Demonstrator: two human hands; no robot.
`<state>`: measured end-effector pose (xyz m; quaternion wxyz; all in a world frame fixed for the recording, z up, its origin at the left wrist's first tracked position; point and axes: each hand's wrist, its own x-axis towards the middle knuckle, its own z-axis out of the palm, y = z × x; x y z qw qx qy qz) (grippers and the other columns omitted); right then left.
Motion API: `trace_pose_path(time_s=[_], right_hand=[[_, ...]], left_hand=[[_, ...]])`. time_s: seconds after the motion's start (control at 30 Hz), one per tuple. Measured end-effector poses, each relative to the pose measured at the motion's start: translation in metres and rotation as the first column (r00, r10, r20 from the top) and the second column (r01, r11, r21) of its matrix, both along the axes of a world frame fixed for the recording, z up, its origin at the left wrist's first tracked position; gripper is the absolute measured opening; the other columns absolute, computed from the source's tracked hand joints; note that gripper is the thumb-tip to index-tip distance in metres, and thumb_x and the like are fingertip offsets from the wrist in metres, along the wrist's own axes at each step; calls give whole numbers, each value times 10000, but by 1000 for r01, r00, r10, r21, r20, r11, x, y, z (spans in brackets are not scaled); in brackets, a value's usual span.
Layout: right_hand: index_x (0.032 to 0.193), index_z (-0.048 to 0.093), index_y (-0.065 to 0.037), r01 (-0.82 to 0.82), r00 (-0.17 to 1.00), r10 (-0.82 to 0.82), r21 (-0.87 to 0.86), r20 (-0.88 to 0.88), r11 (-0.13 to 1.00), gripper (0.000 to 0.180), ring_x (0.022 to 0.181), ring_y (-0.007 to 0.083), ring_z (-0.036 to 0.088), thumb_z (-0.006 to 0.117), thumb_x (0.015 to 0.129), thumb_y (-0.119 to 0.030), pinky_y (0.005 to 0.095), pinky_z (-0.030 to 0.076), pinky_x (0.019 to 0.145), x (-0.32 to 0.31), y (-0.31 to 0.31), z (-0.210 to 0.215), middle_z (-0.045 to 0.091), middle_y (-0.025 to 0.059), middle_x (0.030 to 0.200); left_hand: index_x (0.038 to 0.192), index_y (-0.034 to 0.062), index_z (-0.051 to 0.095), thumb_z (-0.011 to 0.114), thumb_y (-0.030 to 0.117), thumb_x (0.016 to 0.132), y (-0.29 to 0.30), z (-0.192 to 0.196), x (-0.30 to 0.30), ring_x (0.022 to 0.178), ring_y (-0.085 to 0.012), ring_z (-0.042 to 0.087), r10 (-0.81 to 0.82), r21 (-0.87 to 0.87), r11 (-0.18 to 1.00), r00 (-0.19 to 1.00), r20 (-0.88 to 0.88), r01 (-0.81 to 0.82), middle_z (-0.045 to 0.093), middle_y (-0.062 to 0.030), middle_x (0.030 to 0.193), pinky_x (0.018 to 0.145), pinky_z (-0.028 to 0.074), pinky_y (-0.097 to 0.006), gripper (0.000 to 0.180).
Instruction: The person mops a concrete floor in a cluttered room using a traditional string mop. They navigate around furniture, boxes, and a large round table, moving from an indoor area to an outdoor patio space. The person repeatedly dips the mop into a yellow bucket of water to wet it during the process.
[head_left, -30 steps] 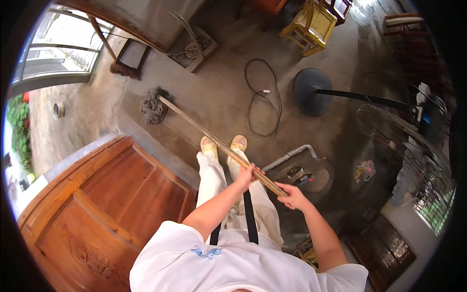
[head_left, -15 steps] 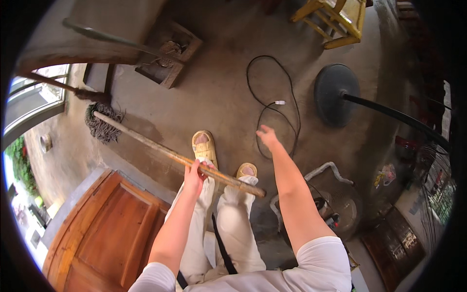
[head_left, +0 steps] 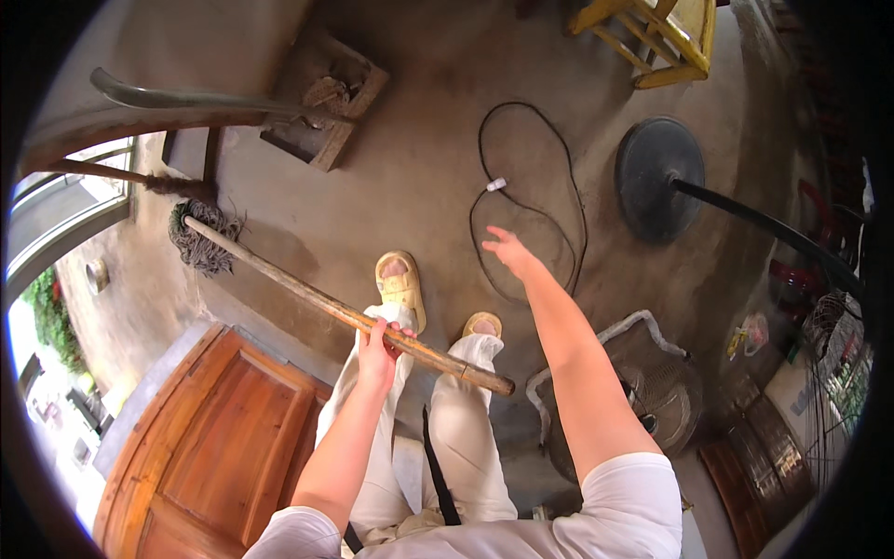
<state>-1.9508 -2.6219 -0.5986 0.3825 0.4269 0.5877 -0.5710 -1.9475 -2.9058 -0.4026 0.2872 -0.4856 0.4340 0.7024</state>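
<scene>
Mop [head_left: 296, 285] slanting from far left to near right, grey string head [head_left: 203, 244] down on the floor [head_left: 410, 168] and butt of the wooden handle raised over the right leg. Held by the left hand [head_left: 377, 349] alone, fingers closed round the handle toward its upper end; probably grip enough, with the head's weight apparently borne by the floor. Likely angled outward to keep the strands well apart from the yellow slippers [head_left: 398, 279].

Right hand [head_left: 508, 250] empty, open with fingers loosely spread, stretched out over the near left part of the looped black cord [head_left: 583, 207]; seemingly above it, though impossible to tell for certain whether touching. Perhaps free to extend so far because of the one-handed hold on the other side. Just beyond the fingertips, white connector [head_left: 496, 184] on the cord. Loops loose and uneven, presumably from slack rather than careful coiling. Farther right, round black fan base [head_left: 656, 177], broad and flat, presumably to steady the pole. At far right, yellow wooden stool [head_left: 675, 76].
</scene>
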Motion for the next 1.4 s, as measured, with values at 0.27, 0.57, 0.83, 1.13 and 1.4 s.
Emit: trace_pose_path(time_s=[0.27,0.57,0.83,1.13,1.4], right_hand=[[1171,533,-131,117,967,-128,-62,-219,991,396,795,159,529,573,777,-140,283,433,629,-23,-19,-76,574,78,928],[1024,580,-51,247,947,-296,-300,-129,921,294,705,94,529,579,736,8,228,459,602,16,-56,50,551,3,782],[928,623,-16,322,852,-193,197,-486,926,228,688,97,565,621,710,53,229,464,657,28,-9,251,624,38,786],[884,627,-51,727,520,194,550,-832,411,119,757,215,598,543,800,-42,296,461,690,-189,35,554,616,102,825],[899,657,-159,741,533,667,668,-521,-71,159,816,295,603,519,826,-190,405,459,721,-367,228,805,636,106,881]], left_hand=[[919,73,373,435,120,881,18,-4,-27,750,-265,550,-25,20,1000,998,59,23,497,-82,791,744,487,-446,86],[899,85,381,438,146,883,-14,15,7,711,-234,517,100,-18,995,995,17,-100,487,-60,757,740,463,-449,85],[839,106,401,470,188,880,-49,187,-59,630,-193,497,236,18,972,971,-34,-236,475,-36,700,667,481,-414,114],[771,41,440,472,176,873,-63,359,-108,624,-201,505,237,224,948,971,-25,-226,484,-66,663,739,493,-389,173],[738,17,476,466,108,852,-87,373,-191,645,-196,538,338,393,871,940,-46,-294,533,-86,650,765,498,-372,146]])
